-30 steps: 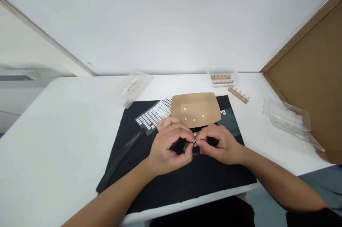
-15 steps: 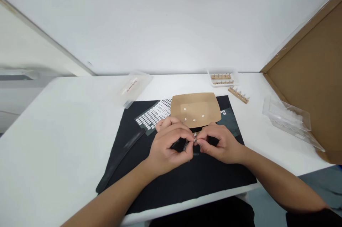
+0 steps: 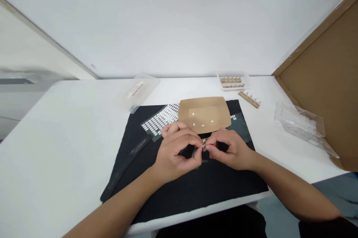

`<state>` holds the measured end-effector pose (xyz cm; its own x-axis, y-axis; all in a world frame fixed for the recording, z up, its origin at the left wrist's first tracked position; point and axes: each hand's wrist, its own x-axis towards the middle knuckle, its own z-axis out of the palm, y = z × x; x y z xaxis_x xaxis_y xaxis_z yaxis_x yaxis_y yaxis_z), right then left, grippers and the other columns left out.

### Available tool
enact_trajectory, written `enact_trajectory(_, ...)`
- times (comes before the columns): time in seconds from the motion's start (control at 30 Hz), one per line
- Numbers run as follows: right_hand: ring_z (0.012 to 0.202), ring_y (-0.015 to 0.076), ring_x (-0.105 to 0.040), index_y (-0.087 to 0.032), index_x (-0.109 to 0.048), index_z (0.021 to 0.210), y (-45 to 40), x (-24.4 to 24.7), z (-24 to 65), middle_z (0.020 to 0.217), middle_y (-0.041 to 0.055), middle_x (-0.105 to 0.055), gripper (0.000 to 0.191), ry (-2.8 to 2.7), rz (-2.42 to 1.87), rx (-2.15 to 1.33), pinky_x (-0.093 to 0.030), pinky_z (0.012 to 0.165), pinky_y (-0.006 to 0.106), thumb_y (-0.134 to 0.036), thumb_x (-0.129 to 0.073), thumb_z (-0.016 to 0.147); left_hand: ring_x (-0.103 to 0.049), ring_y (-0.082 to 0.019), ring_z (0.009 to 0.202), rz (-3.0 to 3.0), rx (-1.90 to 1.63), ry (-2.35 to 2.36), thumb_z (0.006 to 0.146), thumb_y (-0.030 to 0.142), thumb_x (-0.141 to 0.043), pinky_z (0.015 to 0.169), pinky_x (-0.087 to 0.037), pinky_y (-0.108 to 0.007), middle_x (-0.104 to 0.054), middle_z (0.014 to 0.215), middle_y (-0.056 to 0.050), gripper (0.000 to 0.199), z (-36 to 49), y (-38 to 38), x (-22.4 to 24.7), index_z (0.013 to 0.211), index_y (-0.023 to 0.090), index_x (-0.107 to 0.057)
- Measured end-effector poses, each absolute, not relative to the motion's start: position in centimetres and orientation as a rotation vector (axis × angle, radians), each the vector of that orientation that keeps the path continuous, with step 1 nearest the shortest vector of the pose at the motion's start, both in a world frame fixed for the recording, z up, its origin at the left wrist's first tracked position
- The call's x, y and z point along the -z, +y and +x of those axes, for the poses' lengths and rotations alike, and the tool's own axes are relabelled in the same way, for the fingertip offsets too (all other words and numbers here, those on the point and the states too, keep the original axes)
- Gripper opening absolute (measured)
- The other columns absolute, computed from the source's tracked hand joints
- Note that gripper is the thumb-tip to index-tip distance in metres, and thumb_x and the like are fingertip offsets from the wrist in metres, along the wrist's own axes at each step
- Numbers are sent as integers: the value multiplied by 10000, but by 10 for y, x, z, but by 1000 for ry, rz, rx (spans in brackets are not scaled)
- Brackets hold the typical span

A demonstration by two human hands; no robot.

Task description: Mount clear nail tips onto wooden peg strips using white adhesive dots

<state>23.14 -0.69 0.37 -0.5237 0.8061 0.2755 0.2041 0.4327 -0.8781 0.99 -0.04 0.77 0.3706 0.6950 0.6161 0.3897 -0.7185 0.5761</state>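
Observation:
Just in front of a brown paper tray (image 3: pixel 223 115), my left hand (image 3: pixel 177 152) and my right hand (image 3: pixel 233 150) meet fingertip to fingertip over a black cloth (image 3: pixel 209 197). Both are closed in a pinch on one small shiny metal piece (image 3: pixel 204 146), mostly covered by the fingers, so its exact kind does not show. A white oval bit (image 3: pixel 204 141) shows just beyond the fingertips. Several white ovals lie inside the tray. Sheets of white oval stickers (image 3: pixel 158 122) lie left of the tray, beyond my left hand.
A long black strip (image 3: pixel 125 167) lies on the cloth's left side. Behind stand a translucent lettered case (image 3: pixel 141 90) and a clear box (image 3: pixel 233 88) with pegged wooden strips. Another wooden strip (image 3: pixel 248 99) lies beside it. At right are a clear plastic container (image 3: pixel 303 122) and a cardboard box (image 3: pixel 324 66).
Both hands keep their pinch on the small metal piece in almost the same place. The whole view has shifted very slightly.

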Motion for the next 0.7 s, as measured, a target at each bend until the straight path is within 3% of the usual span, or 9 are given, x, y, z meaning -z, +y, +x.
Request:
enact_trajectory(0.23, 644, 121, -638, -209, -725, 913, -7, -2, 231, 715, -21, -722, 178, -1988, -866, -1075, -489, 685, 248, -298, -644, 1044, -635, -220, 811, 2438, -1271, 1096, 807, 161, -752, 850, -395, -446, -760, 755, 42, 143, 10, -3, -3, 779, 270, -665)
enact_trajectory(0.43, 703, 133, -678, -222, -720, 914, -6, 0, 230, 757, -22, -751, 194, -2048, -857, -1011, -464, 781, 292, -314, -636, 1062, -602, -222, 811, 2441, -1314, 1095, 792, 101, -704, 834, -372, -438, -750, 744, 42, 169, 14, -4, -4, 767, 253, -634)
enact_trajectory(0.7, 743, 136, -712, -227, -698, 1106, -5, 9, 233, 778, -29, -763, 201, -2152, -844, -909, -414, 841, 327, -282, -507, 1133, -587, -219, 830, 2316, -1231, 1095, 783, 86, -668, 782, -378, -409, -731, 756, 21, 161, 12, -3, -3, 756, 241, -634)
